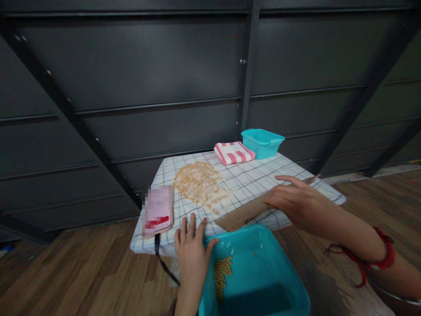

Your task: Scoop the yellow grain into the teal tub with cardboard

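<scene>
My left hand [192, 245] rests at the front edge of a small table covered with a white checked cloth [250, 177], fingers stretched upward and thumb against the rim of a teal plastic tub [263, 281]. The tub sits just below the table edge and holds a small heap of yellow beans [222, 270]. My right hand [292, 199] grips a flat brown cardboard piece [240, 215] lying slantwise on the cloth above the tub. A wide scatter of beans and pale grains [199, 182] lies on the cloth beyond my left hand.
A pink phone-like object [158, 210] with a black cord lies at the table's left front corner. A folded red-and-white striped towel [234, 152] and a second teal tub [262, 142] stand at the back. Dark metal wall panels rise behind; wooden floor surrounds the table.
</scene>
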Motion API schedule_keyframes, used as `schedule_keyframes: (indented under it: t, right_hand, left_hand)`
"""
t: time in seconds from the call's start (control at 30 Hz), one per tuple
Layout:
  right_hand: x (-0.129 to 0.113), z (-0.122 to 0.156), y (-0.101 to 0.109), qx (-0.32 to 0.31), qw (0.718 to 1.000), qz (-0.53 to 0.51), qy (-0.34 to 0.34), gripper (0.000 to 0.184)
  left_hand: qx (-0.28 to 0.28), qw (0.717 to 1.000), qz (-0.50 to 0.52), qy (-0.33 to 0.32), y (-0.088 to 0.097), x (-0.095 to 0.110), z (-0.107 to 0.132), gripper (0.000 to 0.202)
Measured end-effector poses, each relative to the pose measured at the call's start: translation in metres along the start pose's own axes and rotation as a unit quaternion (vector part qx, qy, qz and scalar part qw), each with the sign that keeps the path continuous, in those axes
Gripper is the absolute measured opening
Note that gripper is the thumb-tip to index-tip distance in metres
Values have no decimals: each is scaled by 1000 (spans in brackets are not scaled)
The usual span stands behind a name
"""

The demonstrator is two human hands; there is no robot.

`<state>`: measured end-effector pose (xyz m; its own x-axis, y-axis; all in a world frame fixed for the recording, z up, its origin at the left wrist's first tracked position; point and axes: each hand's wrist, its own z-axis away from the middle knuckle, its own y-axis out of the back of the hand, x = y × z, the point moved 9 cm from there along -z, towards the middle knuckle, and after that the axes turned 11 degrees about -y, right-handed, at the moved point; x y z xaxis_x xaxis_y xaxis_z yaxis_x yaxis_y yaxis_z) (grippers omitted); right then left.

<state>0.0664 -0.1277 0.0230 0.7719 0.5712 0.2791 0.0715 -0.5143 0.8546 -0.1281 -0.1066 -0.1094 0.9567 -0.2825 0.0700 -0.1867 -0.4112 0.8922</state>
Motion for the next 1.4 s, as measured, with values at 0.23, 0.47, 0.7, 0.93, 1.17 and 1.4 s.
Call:
schedule_keyframes:
  t: [0.23,0.47,0.7,0.93,1.17,1.4]
  right_hand:
    - [4,3,0,-33,998,-40,-26,33]
    - [5,11,0,-43,998,-34,-22,31]
    - [1,13,10,-24,999,-23,-11,31]
    - [2,20,13,-2,1000,-23,-11,31]
    - [6,22,9,-22,999,-36,-21,30]
    - [19,18,3,-21,998,-14,-54,30]
  left_hand:
    - [0,1000,-4,-4,0,1,0,46]
    - [6,1000,-13,-14,-4,-2,2,46]
    - [7,1000,-1,-11,-7,-4,2,45]
    - [2,1000,-6,-12,-8,-4,2,46]
    - [6,1000,-18,-19,-8,-3,2,46]
    - [14,999,-23,-26,-5,-1,2,46]
